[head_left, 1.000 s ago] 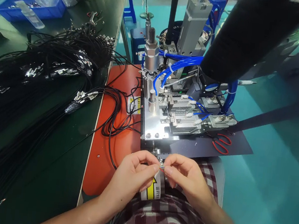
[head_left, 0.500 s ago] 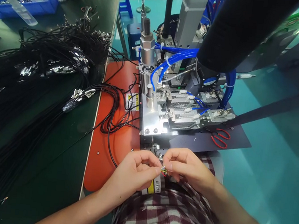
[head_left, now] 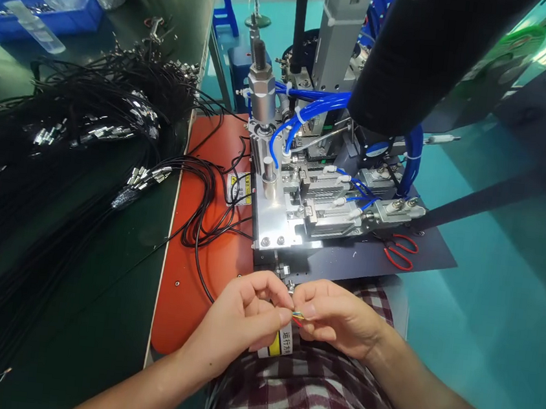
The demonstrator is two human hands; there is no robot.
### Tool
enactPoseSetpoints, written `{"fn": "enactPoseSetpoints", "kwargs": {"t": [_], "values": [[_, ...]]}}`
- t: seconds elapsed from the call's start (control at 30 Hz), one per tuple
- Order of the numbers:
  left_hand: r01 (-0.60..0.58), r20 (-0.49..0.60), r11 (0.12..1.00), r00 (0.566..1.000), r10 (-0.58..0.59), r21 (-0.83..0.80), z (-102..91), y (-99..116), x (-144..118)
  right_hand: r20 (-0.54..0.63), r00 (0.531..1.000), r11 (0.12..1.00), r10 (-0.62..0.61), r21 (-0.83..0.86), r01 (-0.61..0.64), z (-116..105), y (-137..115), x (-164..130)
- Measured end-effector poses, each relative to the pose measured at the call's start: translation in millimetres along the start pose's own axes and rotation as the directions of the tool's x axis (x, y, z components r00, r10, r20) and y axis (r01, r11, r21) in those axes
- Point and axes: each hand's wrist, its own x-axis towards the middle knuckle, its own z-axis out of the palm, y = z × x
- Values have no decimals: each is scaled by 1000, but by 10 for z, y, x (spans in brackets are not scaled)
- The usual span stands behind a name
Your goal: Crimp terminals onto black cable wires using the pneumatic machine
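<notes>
Thin coloured wires [head_left: 297,315], with yellow, blue and red showing, span the small gap between my two hands just above my lap. My left hand [head_left: 242,312] is closed, thumb and forefinger pinched at the left end of these wires. A black cable [head_left: 201,275] runs off the orange board into that hand. On the other side, my right hand [head_left: 339,319] pinches the wires' free ends between thumb and forefinger. The fingers hide the wire tips. Right behind the hands stands a metal machine [head_left: 272,214] with blue air tubes [head_left: 325,102].
Bundles of black cables [head_left: 101,121] with silver connectors lie on the dark green table at left. More cable loops rest on the orange board [head_left: 201,327]. Red-handled scissors [head_left: 401,250] lie on the grey plate. A thick black tube [head_left: 414,63] hangs over the machine.
My right fingers have shifted slightly and now pinch the wires, with the lower fingers more curled. Yellow and blue strands show more plainly. The left hand keeps nearly the same place.
</notes>
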Motion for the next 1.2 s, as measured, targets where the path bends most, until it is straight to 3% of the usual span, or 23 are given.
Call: {"fn": "enactPoseSetpoints", "kwargs": {"t": [0.13, 0.23, 0.33, 0.43, 0.67, 0.9, 1.07, 1.2], "values": [[-32, 7, 999, 999, 32, 0, -20, -29, 5, 46, 999, 998, -12, 69, 9, 56, -1, -26], [-51, 8, 999, 999, 51, -9, -34, -54, 9, 6, 995, 991, -101, 83, 100, 121, 46, -36], [-59, 5, 998, 998, 59, -4, -36, -63, 12, -76, 966, 969, -245, 2, 246, 166, 127, -41], [-59, 8, 998, 998, 59, -3, -30, -53, 12, -112, 938, 943, -327, -109, 315, 157, 200, -50], [-48, 19, 999, 999, 48, -12, -42, -34, 7, -102, 900, 853, -424, -378, 359, 130, 208, -73], [-32, -2, 998, 999, 32, -47, -58, -82, 18, -183, 859, 837, -478, -392, 382, 270, 234, -45], [-39, -41, 997, 999, 37, -69, -45, -80, 26, -280, 802, 818, -527, -421, 391, 345, 303, -11], [-42, -51, 995, 998, 37, -87, -34, -66, 22, -293, 770, 795, -566, -439, 418, 352, 369, 17]]}}
